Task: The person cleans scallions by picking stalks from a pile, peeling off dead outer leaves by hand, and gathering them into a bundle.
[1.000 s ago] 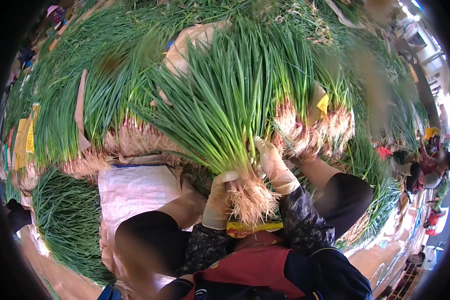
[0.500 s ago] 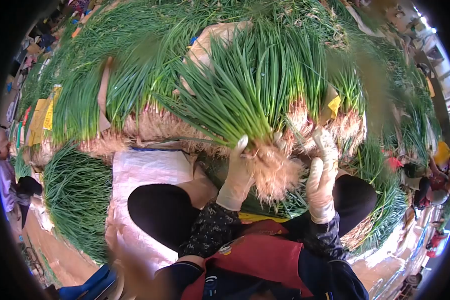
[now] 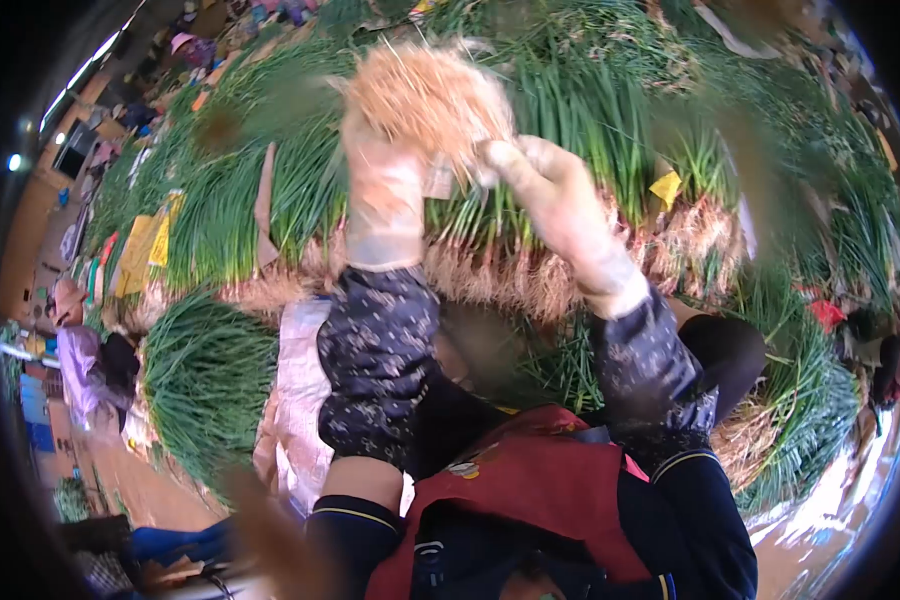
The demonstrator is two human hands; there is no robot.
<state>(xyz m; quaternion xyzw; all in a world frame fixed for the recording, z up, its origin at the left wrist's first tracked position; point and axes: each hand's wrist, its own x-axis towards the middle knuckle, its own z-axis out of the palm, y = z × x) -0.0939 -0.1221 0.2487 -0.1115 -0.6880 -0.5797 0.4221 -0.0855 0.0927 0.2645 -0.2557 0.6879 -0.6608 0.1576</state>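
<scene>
A bunch of green onions is lifted high in front of me, its pale, stringy root end (image 3: 430, 98) facing the camera. Its green tops are mostly hidden behind the roots. My left hand (image 3: 382, 190), in a whitish glove, is closed around the bunch from below, blurred by motion. My right hand (image 3: 560, 205), gloved as well, has its fingers curled in against the right edge of the roots. Behind my hands, a row of green onions (image 3: 490, 235) lies with the roots toward me.
A rounded heap of green onions (image 3: 210, 375) sits at left beside a pale pink sack (image 3: 300, 350). Yellow tags (image 3: 667, 186) mark the rows. Another person in a lilac top (image 3: 80, 360) is at far left. More green onions (image 3: 805, 420) lie at right.
Both hands have risen and moved forward and left with the bunch. Its roots have swung up toward the camera. My right hand, earlier apart from the bunch, now touches the roots.
</scene>
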